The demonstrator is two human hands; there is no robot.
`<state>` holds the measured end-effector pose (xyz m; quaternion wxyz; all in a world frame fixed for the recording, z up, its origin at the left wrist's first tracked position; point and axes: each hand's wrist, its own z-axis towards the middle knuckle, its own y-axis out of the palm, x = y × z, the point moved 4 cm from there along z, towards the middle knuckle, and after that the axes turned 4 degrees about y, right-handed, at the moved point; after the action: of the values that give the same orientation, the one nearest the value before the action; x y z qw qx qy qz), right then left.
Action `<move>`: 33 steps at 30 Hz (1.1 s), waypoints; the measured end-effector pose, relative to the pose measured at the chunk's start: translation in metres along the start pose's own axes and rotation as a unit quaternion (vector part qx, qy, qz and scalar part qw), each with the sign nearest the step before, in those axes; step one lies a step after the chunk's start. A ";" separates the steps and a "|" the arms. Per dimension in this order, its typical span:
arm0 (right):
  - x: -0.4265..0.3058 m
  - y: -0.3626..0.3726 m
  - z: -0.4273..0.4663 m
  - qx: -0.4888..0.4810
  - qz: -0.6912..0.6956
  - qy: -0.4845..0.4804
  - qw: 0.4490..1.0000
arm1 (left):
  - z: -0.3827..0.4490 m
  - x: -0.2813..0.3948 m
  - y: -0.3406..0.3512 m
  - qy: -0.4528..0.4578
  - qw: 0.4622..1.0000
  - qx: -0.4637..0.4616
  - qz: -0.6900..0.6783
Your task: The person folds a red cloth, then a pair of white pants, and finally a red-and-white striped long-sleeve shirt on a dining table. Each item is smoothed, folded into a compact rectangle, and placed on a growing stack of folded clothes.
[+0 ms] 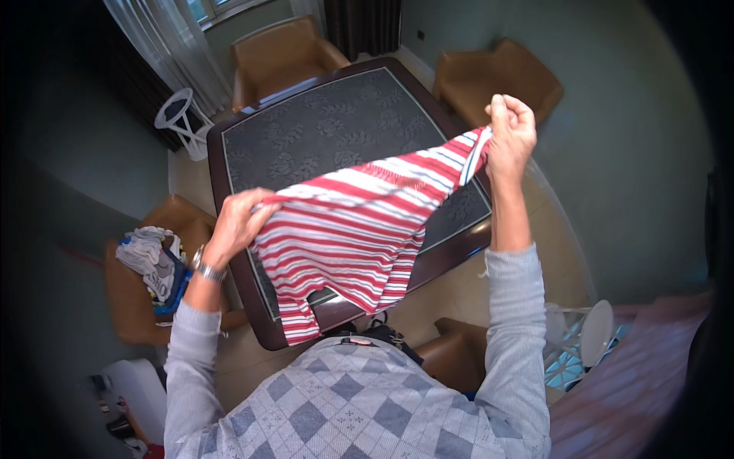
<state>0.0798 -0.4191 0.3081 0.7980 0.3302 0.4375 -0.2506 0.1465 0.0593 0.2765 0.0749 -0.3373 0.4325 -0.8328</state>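
A red, white and grey striped knit garment hangs stretched between my two hands, over the front part of a dark wood table. My left hand pinches its edge at the left. Raised higher at the far right, my right hand grips a bunched corner with a striped trim. The cloth slants up from left to right, and its lower part, with what looks like a sleeve, droops past the table's near edge. Part of the dark floral tabletop is hidden behind it.
Brown armchairs stand around the table, one at the back and one at the right. Folded clothes are piled on the left armchair. A small white side table is near the curtain.
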 end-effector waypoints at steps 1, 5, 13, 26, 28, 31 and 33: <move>0.013 0.007 0.020 -0.003 -0.015 -0.043 0.999 | 0.011 -0.016 0.011 -0.006 0.999 0.032 -0.007; 0.071 0.004 0.066 0.057 -0.142 -0.054 0.987 | 0.032 -0.061 0.066 -0.035 0.966 0.202 0.158; 0.233 -0.072 -0.137 -0.232 -0.410 0.105 0.876 | -0.082 -0.017 0.257 -0.096 0.994 -0.026 -0.042; 0.295 -0.057 -0.257 -0.431 -0.202 0.536 0.697 | -0.106 0.005 0.311 -0.269 0.959 -0.060 -0.073; 0.291 -0.054 -0.251 -0.445 -0.189 0.574 0.661 | -0.090 0.007 0.296 -0.361 0.906 -0.044 -0.217; 0.291 -0.054 -0.238 -0.482 -0.283 0.396 0.729 | -0.077 0.010 0.274 -0.407 0.873 0.017 -0.268; 0.278 -0.060 -0.230 -0.480 -0.347 0.254 0.765 | -0.073 0.006 0.259 -0.391 0.855 0.134 -0.313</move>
<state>0.0529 -0.3176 -0.0417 0.5708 -0.2191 0.7718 -0.1747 0.0528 -0.0532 0.0506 0.0175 -0.7394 0.1233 -0.6616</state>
